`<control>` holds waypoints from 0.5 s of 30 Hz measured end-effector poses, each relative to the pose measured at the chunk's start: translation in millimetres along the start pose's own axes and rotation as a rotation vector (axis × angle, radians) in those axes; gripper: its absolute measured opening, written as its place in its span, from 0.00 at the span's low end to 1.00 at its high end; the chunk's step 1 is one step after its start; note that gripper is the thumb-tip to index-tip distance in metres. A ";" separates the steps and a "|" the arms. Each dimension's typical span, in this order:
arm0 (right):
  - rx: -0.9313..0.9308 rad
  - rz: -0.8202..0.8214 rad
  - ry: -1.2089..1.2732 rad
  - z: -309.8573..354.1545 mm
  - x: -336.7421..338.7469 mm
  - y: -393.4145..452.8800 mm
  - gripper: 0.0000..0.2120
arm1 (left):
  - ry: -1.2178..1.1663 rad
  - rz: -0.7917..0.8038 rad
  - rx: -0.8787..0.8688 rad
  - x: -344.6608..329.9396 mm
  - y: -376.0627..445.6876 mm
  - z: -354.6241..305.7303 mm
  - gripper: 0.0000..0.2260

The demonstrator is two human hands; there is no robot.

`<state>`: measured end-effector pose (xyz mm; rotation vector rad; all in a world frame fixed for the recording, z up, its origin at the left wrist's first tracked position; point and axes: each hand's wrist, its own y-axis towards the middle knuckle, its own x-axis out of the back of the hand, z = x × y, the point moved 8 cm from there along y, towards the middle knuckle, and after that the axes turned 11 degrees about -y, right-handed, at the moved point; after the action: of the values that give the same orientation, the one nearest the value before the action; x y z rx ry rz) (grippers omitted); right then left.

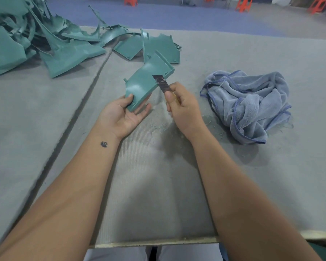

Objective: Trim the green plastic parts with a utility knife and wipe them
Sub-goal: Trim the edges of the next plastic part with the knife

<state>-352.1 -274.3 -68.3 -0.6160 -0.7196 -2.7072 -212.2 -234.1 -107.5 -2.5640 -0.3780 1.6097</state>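
While the green plastic part point(146, 81) sits raised above the table, I see its near lower corner resting in my left hand point(123, 113), palm up, thumb pressed on the top face and fingers loosely spread beneath it. The part tilts up and away from that hand toward the far right, its ribbed end farthest from me. Just to its right, my right hand point(183, 108) is curled tightly round the utility knife point(163, 85), whose yellow handle barely shows between the fingers; the dark segmented blade sticks out up and left and lies against the part's right edge. Thin green shavings point(159, 128) lie on the grey felt-covered table point(64, 166) below and between the hands. To the right, near the knife hand but apart from it, lies a crumpled blue-grey cloth point(252, 104). Behind the held part, more green plastic parts point(45, 44) are heaped at the far left, spreading toward the centre. Orange stools point(244, 3) stand on the floor far behind.
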 end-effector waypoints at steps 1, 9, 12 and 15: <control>0.003 0.003 -0.007 -0.5 -1.0 0.2 0.06 | -0.010 -0.002 -0.003 0.5 0.6 -0.7 0.11; 0.080 0.135 -0.216 6.2 -18.4 0.3 0.07 | -0.084 0.019 0.015 3.4 2.8 -0.7 0.12; 0.086 -0.008 -0.076 9.3 -2.1 -0.3 0.06 | -0.017 0.027 0.001 3.7 3.2 -1.8 0.11; 0.039 -0.060 -0.050 4.2 6.2 -0.9 0.05 | 0.020 0.022 -0.013 4.5 4.4 -2.1 0.11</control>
<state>-356.5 -272.2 -62.4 -0.6656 -0.8142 -2.7333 -207.7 -237.2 -111.4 -2.6016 -0.3609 1.5925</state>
